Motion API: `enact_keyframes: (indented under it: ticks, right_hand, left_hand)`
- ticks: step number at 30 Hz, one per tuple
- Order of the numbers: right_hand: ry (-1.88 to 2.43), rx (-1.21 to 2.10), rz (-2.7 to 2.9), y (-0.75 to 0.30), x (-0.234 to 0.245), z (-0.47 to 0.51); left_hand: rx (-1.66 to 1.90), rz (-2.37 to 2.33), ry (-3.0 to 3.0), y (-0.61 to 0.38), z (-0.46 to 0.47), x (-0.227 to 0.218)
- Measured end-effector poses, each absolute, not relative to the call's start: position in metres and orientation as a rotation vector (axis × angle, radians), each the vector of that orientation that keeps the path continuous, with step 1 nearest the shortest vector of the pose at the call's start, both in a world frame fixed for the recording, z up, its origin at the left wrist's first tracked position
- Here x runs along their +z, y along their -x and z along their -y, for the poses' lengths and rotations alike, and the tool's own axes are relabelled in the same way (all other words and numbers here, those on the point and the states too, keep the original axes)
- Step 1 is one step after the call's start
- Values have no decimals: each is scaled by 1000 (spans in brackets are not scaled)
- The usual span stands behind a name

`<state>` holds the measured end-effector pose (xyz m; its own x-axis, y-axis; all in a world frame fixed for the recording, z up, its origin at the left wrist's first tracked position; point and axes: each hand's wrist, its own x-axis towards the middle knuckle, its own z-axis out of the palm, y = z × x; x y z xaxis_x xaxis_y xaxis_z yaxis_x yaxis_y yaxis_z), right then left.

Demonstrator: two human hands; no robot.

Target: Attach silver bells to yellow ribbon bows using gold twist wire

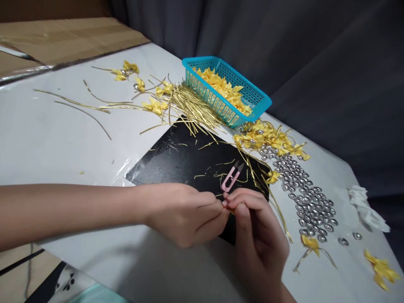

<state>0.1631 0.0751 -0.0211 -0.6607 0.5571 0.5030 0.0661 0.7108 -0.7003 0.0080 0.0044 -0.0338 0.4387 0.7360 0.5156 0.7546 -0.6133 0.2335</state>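
My left hand (189, 214) is closed, its fingertips pressed together over the black mat (158, 168). Meeting it fingertip to fingertip, my right hand (260, 235) pinches with thumb and forefinger. A sliver of a small yellow piece (232, 211) shows between the right fingers; most of it is hidden, and what the left fingers grip cannot be made out. Just beyond the fingertips lie pink thread snips (231, 179), blades pointing away. Snippets of gold wire (200, 176) are scattered on the mat.
A blue basket (263, 103) holds yellow ribbon flowers (225, 90). Alongside lies a bundle of gold wires (195, 105). Several silver bells or beads (315, 206) spread down the right, with wired yellow flowers (268, 136) behind them. Crumpled white tissue (368, 210) sits near the right edge; cardboard (78, 38) stands far left.
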Motion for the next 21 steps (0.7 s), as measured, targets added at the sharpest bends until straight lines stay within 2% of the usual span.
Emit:
enact_keyframes:
  ticks: [6,13,16,19,21]
  right_hand:
    - [498,799,2189,-160,-25,-80]
    - [442,908,2278,-157,-34,-87]
    - [437,834,2288,-159,-30,-83]
    - [594,826,2160,-162,-23,-82]
    - [711,873,1983,-165,-15,-88]
  left_hand:
    - [-893,1389,2536,-10,-5,-38]
    - [-915,1345,2475,-9,-7,-42]
    - [-776,1331,2511,-10,-6,-37]
    - [-576,1180,2566,-12,-6,-34]
    - [-563,1178,2593,-13,-6,-36]
